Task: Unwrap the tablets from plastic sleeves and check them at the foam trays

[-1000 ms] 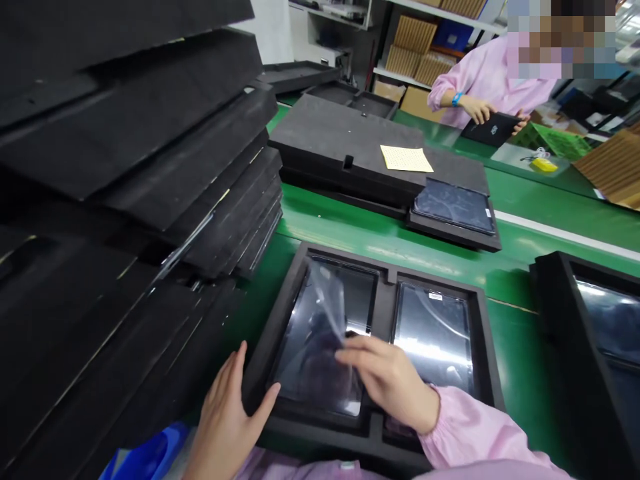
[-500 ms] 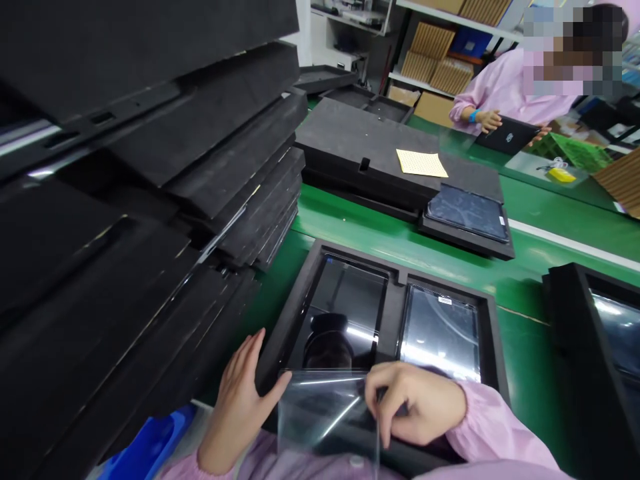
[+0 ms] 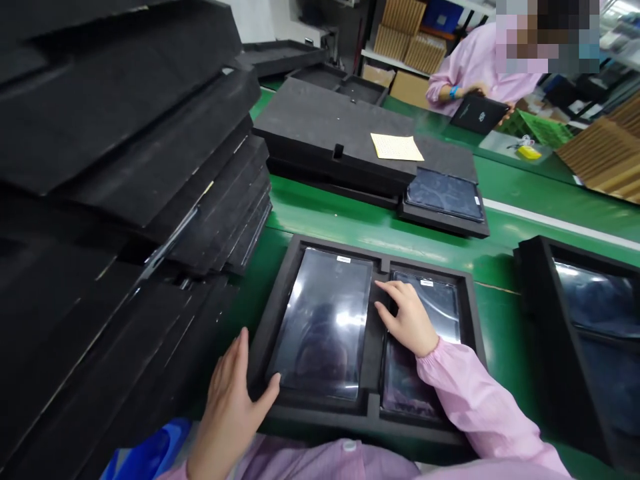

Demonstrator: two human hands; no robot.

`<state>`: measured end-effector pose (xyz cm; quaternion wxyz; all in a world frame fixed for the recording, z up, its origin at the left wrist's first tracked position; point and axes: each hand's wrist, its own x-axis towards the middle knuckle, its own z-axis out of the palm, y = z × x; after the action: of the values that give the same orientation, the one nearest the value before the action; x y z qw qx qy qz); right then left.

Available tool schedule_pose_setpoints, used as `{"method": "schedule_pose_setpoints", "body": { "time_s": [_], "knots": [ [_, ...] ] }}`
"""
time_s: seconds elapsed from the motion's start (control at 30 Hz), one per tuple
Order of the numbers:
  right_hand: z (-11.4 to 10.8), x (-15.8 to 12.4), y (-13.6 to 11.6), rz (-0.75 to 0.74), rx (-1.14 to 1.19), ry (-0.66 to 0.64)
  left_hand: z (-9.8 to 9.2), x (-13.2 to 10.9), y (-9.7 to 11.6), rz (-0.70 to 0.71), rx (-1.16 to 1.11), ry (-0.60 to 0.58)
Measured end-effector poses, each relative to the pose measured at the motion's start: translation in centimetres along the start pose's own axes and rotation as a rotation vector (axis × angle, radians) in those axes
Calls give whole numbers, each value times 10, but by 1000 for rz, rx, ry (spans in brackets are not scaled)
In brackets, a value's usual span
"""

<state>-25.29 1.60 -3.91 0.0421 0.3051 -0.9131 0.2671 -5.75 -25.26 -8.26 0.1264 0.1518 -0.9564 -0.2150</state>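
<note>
Tray [image 3: 370, 417] is steadied by the flat, open left hand [image 3: 231, 407]; the right hand [image 3: 407, 320], fingers loose, rests on the right screen [image 3: 425, 293].

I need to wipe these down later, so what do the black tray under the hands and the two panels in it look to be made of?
The tray looks like matte black foam: dull, light-absorbing, with cut pockets and soft-looking edges. The left panel, by the left hand, seems glass or glossy plastic, possibly film-covered: it mirrors the lights. The right panel, under the right hand, looks alike and equally shiny.
</note>
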Motion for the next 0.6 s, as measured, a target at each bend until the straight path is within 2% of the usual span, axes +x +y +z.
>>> {"method": "schedule_pose_setpoints", "body": {
  "time_s": [0.13,0.3,0.43,0.6],
  "knots": [
    [-17,7,16,69,-79,16,-4,11,28,244,193,65],
    [-74,-4,57,246,-210,22,9,30,63,607,172,-68],
    [-103,-28,85,350,-310,2,25,37,93,735,97,-74],
    [-106,-39,104,396,-389,10,38,40,133,829,22,-94]
  ]
}}
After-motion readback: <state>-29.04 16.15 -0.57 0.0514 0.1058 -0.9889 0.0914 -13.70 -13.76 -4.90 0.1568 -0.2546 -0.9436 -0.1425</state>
